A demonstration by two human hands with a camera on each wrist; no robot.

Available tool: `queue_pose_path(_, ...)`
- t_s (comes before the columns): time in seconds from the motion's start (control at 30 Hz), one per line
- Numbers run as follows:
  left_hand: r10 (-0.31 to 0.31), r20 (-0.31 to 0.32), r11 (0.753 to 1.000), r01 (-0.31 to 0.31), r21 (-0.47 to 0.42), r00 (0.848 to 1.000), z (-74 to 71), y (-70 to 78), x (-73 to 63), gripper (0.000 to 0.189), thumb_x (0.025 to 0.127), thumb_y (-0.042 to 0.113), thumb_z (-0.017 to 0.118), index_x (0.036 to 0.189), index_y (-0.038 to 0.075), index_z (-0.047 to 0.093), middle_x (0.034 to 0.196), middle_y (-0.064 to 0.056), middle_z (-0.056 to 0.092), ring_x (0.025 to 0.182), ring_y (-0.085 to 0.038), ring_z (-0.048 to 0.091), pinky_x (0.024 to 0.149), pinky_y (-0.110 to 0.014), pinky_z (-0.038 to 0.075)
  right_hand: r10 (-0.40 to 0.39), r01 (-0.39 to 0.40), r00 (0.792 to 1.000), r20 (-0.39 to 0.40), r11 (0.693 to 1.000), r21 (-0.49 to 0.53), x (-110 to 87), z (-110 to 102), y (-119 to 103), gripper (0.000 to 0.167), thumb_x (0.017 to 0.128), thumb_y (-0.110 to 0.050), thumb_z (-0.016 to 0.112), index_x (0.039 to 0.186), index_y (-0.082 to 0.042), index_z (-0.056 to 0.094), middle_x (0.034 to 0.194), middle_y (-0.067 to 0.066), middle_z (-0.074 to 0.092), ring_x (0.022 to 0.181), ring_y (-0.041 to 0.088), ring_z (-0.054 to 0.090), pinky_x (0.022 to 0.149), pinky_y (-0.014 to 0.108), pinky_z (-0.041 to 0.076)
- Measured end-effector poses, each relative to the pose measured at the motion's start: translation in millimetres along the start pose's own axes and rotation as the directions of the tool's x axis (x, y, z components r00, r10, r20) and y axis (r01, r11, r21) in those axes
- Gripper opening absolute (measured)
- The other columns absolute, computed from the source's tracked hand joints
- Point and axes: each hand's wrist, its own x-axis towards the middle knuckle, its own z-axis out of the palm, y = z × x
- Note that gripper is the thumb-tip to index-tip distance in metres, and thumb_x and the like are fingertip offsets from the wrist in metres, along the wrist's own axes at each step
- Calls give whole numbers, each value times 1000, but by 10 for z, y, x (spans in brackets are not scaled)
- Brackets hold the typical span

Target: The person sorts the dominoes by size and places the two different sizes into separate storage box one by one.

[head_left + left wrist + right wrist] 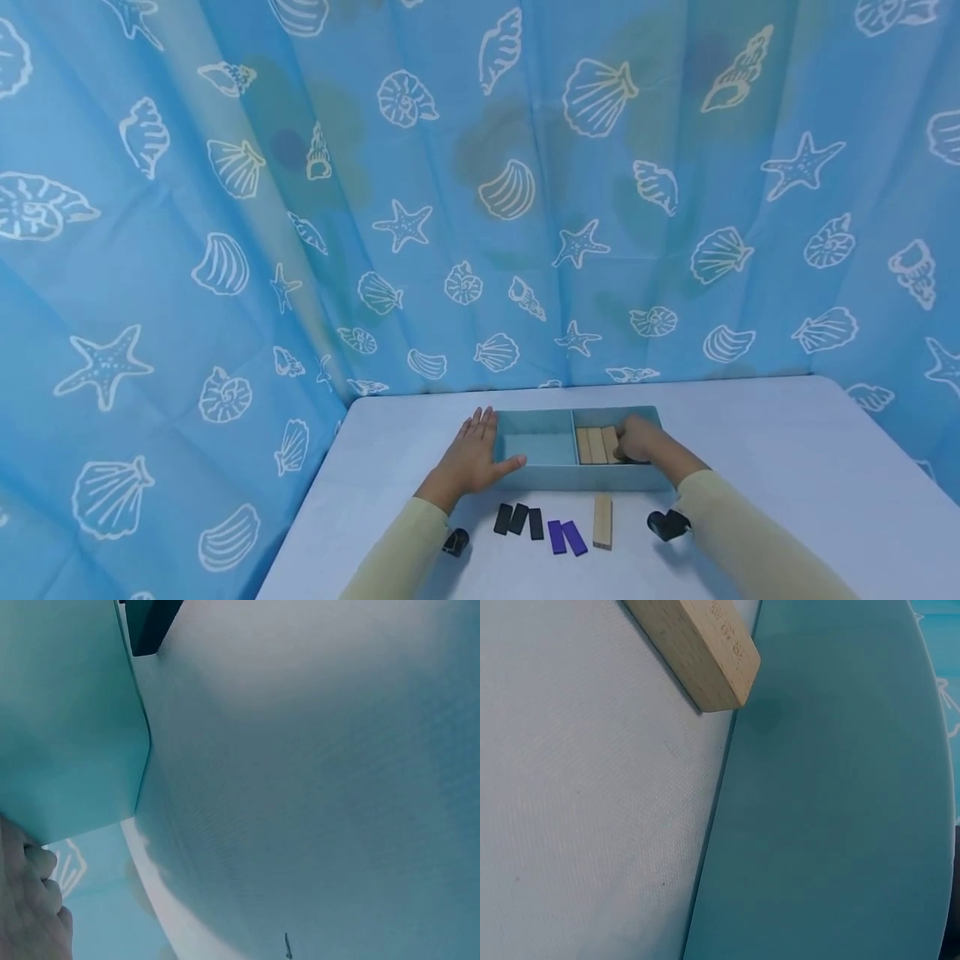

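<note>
A pale blue box with a divider stands on the table. My left hand rests against its left end, fingers straight and thumb over the front rim. Several plain wooden blocks lie side by side in the right compartment. My right hand reaches into that compartment beside them, fingers bent downward; whether they hold a block is hidden. A loose wooden block lies in front of the box, and its end with stamped marks shows in the right wrist view. The left compartment shows its bare bottom.
Three black blocks and two purple blocks lie on the white table in front of the box. A blue curtain with shell prints hangs behind the table and along its left side. Dark wrist cameras sit below both sleeves.
</note>
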Motion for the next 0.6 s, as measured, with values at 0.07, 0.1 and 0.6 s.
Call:
queue_pose_path(0.07, -1, -3, 1000, 1, -4, 1000, -7, 1, 8, 101, 88, 74, 41, 154, -1, 19, 160, -14, 17, 147, -28, 7, 117, -44, 11, -1, 1, 1000, -3, 1000, -2, 6, -4, 1, 9, 86, -5, 68, 88, 4, 70, 72, 5, 58, 67, 20, 53, 61, 35, 50)
queue_pose_path(0.1, -2, -2, 1000, 2, -8, 1000, -10, 1, 8, 102, 88, 74, 41, 153, -1, 19, 160, -14, 17, 147, -28, 8, 117, -44, 11, 1, -1, 1000, -3, 1000, -2, 7, -4, 2, 8, 86, -5, 68, 85, 3, 69, 71, 5, 58, 66, 20, 53, 60, 35, 48)
queue_pose_path(0.6, -7, -20, 999, 6, -32, 1000, 54, -33, 27, 102, 88, 74, 41, 154, 0, 18, 160, -13, 15, 148, -28, 6, 117, -44, 9, -7, 7, 1000, -15, 1000, -24, 21, 8, -17, 8, 86, -5, 67, 80, -1, 69, 67, 2, 54, 63, 18, 49, 56, 30, 42)
